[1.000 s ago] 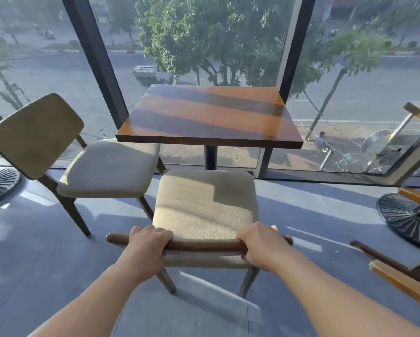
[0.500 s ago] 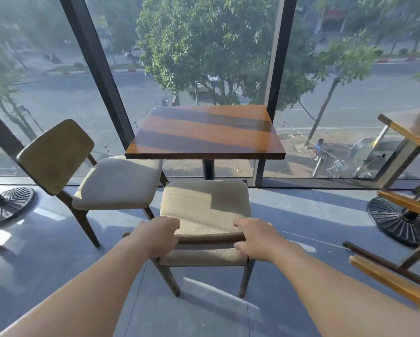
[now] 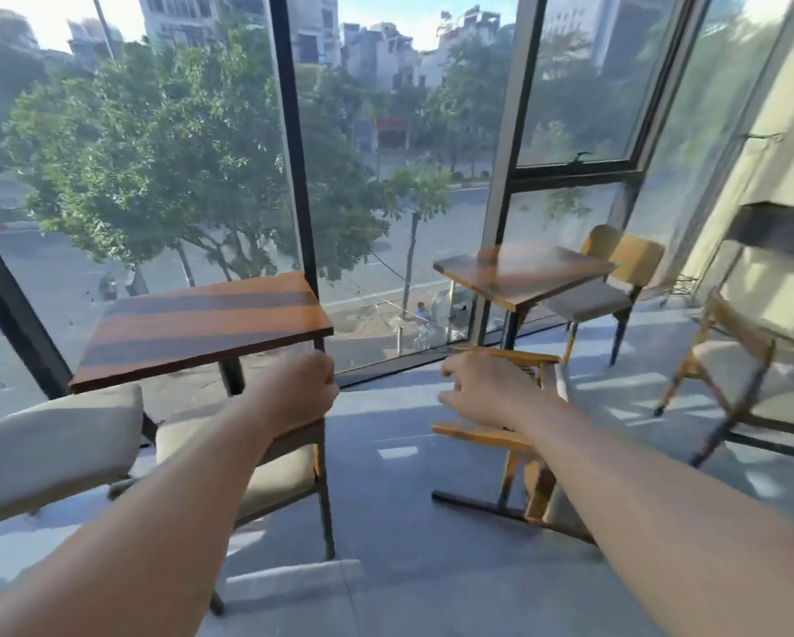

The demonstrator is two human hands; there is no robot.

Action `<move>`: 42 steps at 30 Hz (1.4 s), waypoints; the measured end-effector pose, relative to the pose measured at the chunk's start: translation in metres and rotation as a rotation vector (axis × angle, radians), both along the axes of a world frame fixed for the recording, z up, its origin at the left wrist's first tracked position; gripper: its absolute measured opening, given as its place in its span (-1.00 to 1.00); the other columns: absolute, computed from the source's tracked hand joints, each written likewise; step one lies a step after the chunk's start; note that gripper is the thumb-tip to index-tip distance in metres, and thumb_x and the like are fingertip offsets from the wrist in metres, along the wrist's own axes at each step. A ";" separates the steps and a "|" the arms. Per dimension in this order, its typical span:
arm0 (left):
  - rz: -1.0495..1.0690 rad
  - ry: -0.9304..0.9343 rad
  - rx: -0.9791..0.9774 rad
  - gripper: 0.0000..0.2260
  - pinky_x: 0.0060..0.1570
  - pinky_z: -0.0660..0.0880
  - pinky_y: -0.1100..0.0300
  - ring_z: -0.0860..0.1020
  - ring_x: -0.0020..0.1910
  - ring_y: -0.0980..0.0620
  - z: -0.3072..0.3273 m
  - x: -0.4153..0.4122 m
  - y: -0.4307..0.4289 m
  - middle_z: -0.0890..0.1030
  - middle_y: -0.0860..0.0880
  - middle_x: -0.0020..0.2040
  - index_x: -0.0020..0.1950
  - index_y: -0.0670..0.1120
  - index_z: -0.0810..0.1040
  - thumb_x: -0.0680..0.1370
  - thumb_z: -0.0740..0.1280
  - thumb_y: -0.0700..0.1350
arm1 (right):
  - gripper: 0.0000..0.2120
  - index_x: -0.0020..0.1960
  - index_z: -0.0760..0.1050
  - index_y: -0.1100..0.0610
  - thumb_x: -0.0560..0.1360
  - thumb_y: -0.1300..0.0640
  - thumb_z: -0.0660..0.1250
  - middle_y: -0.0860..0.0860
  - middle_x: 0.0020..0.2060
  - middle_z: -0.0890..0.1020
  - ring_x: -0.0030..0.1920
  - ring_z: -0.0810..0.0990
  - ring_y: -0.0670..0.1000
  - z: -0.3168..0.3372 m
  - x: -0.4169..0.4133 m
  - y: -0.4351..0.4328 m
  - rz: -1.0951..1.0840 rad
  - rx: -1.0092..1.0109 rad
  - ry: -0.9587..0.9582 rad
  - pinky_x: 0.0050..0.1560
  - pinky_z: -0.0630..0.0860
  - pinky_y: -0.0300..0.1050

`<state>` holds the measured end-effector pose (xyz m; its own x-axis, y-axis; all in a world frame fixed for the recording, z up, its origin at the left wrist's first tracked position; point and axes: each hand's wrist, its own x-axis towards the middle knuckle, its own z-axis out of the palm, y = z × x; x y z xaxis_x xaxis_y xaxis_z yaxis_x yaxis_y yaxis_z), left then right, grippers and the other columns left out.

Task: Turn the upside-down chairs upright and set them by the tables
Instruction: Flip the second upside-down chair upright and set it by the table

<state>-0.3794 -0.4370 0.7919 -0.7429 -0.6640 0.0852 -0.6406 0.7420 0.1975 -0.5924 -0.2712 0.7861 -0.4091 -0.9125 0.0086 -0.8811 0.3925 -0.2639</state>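
A beige-cushioned chair (image 3: 273, 473) stands upright at the near side of the left wooden table (image 3: 202, 324). My left hand (image 3: 303, 388) is curled right at the top rail of its backrest; whether it grips the rail is hidden by the hand itself. My right hand (image 3: 482, 390) hovers with fingers apart and nothing in it, just above an overturned wooden chair (image 3: 487, 436). That chair lies on the floor with its frame and legs sticking up, in front of a second table (image 3: 524, 273).
Another upright cushioned chair (image 3: 55, 443) stands at the left table's side. A yellow-backed chair (image 3: 616, 278) stands beyond the second table. A blurred, tilted chair (image 3: 731, 365) is at the right near a pale wall. Floor-to-ceiling windows close off the far side.
My view has swung to the right. My right hand has let go of the upright chair's backrest and moved right over the overturned chair. My left hand has shifted along the rail.
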 end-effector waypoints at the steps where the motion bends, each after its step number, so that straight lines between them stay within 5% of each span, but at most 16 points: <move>1: -0.038 0.003 -0.016 -0.89 -0.27 0.49 0.11 0.56 -0.21 -0.08 0.008 -0.017 0.021 0.63 -0.10 -0.15 -0.13 -0.10 0.62 0.51 0.30 -0.13 | -0.63 0.29 0.56 0.05 0.53 -0.07 0.35 0.07 0.15 0.66 0.13 0.61 0.16 0.011 -0.011 0.029 -0.034 -0.003 0.024 -0.03 0.50 0.00; 6: -0.267 0.025 -0.128 -0.87 -0.34 0.47 0.10 0.53 -0.31 -0.17 0.040 -0.126 0.148 0.56 -0.12 -0.32 -0.33 -0.10 0.48 0.43 0.30 -0.19 | -0.78 -0.01 0.61 0.03 0.51 -0.10 0.35 0.05 -0.07 0.65 -0.01 0.63 0.15 0.047 -0.079 0.183 -0.255 -0.012 0.062 -0.02 0.61 0.08; 11: -0.445 0.003 -0.272 -0.86 -0.29 0.58 0.01 0.49 -0.36 -0.16 0.044 -0.261 0.286 0.48 -0.09 -0.34 -0.31 -0.08 0.41 0.45 0.26 -0.22 | -0.67 0.22 0.61 0.03 0.53 -0.09 0.33 0.10 0.11 0.65 0.07 0.62 0.19 0.047 -0.167 0.335 -0.459 -0.064 0.037 0.05 0.59 0.06; 18: -0.544 -0.006 -0.155 -0.83 -0.39 0.47 0.07 0.54 -0.32 -0.12 0.024 -0.418 0.450 0.52 -0.08 -0.28 -0.32 -0.04 0.38 0.47 0.25 -0.17 | -0.82 -0.05 0.61 0.04 0.47 -0.06 0.38 0.10 0.01 0.70 0.03 0.65 0.20 0.028 -0.287 0.493 -0.589 -0.047 -0.028 0.01 0.63 0.05; 20: -0.542 -0.006 -0.133 -0.88 -0.40 0.41 0.11 0.52 -0.31 -0.09 0.020 -0.452 0.480 0.51 -0.06 -0.29 -0.25 -0.05 0.44 0.49 0.27 -0.16 | -0.82 0.01 0.61 0.01 0.46 -0.04 0.37 0.09 0.01 0.69 0.04 0.65 0.19 0.026 -0.321 0.519 -0.606 -0.049 -0.056 0.03 0.63 0.07; 31: -0.485 -0.092 -0.120 -0.85 -0.30 0.38 0.15 0.53 -0.16 -0.08 -0.024 -0.644 0.507 0.57 -0.10 -0.05 0.11 -0.11 0.53 0.57 0.28 -0.12 | -0.61 0.35 0.56 0.00 0.53 -0.01 0.34 0.09 0.21 0.65 0.18 0.60 0.17 -0.010 -0.523 0.531 -0.441 0.047 -0.052 0.07 0.55 0.01; 38: -0.411 0.029 -0.077 -0.88 -0.21 0.60 0.03 0.58 -0.22 -0.11 -0.031 -0.772 0.495 0.56 -0.09 -0.17 0.02 -0.13 0.55 0.56 0.28 -0.12 | -0.71 0.22 0.55 -0.01 0.52 -0.03 0.37 0.06 0.11 0.66 0.13 0.62 0.20 -0.001 -0.656 0.506 -0.282 0.070 -0.035 0.01 0.58 0.05; 42: -0.383 0.044 -0.115 -0.89 -0.17 0.62 -0.02 0.60 -0.17 -0.17 -0.049 -0.826 0.488 0.61 -0.11 -0.13 -0.06 -0.11 0.56 0.53 0.26 -0.12 | -0.59 0.38 0.54 0.01 0.55 -0.02 0.38 0.05 0.20 0.68 0.23 0.61 0.14 -0.009 -0.727 0.490 -0.174 0.056 -0.050 0.15 0.56 0.01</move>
<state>-1.2052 0.0511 0.7425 -0.9287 -0.3240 0.1802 -0.3061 0.9443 0.1207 -1.3193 0.2192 0.7775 -0.5592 -0.8265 -0.0643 -0.7852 0.5529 -0.2789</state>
